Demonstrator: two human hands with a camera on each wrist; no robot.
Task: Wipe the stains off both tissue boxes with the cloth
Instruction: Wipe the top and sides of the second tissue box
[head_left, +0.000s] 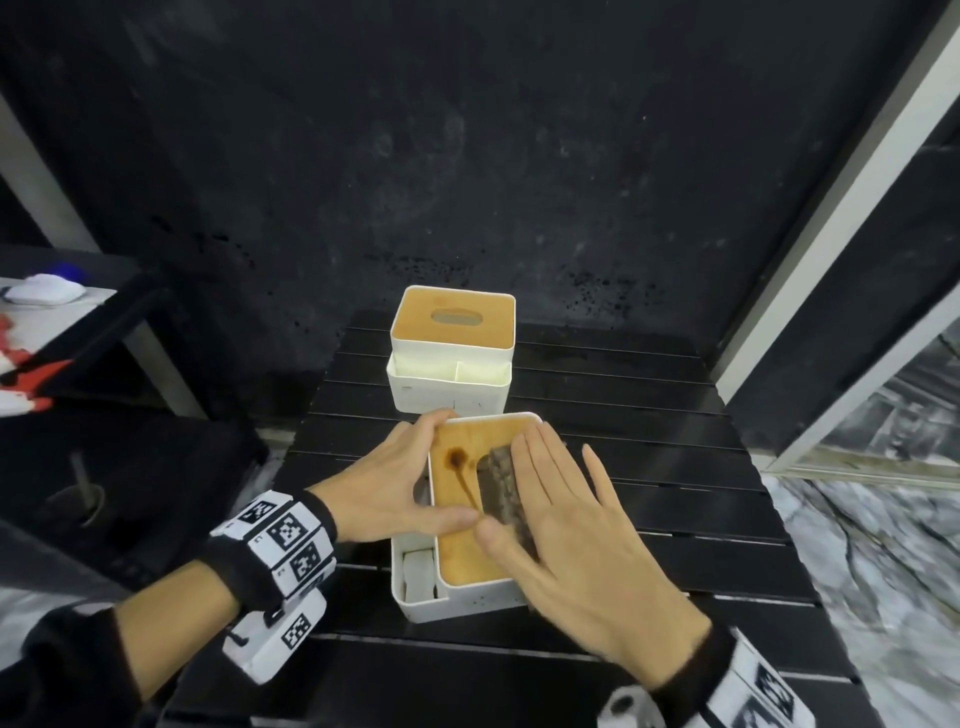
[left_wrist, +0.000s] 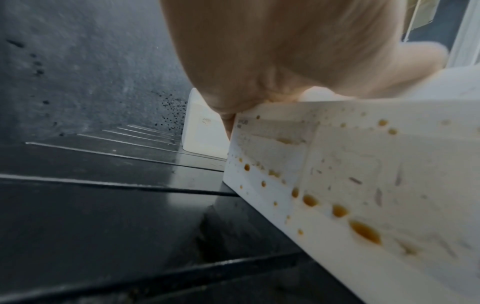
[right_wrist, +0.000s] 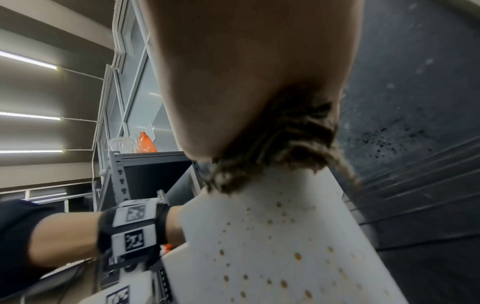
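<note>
The near tissue box (head_left: 470, 587), white with a wooden lid, lies on the black slatted table (head_left: 649, 467). A dark brown stain (head_left: 458, 461) runs down the lid. My left hand (head_left: 405, 473) grips the box's left side, thumb on the lid. My right hand (head_left: 561, 504) lies flat, pressing a grey-brown cloth (head_left: 500, 483) onto the lid beside the stain. Brown drops speckle the box's white side (left_wrist: 350, 185) and its other wall (right_wrist: 272, 246). The cloth (right_wrist: 280, 144) bunches under my palm. The far tissue box (head_left: 451, 358) stands upright behind, untouched.
A dark speckled wall (head_left: 467, 156) rises just behind the table. A low shelf (head_left: 62, 322) at the left holds a white bundle and red-white items. Marble floor (head_left: 883, 545) and a window frame (head_left: 841, 260) lie to the right. The metal rack (right_wrist: 145, 164) carries an orange bottle.
</note>
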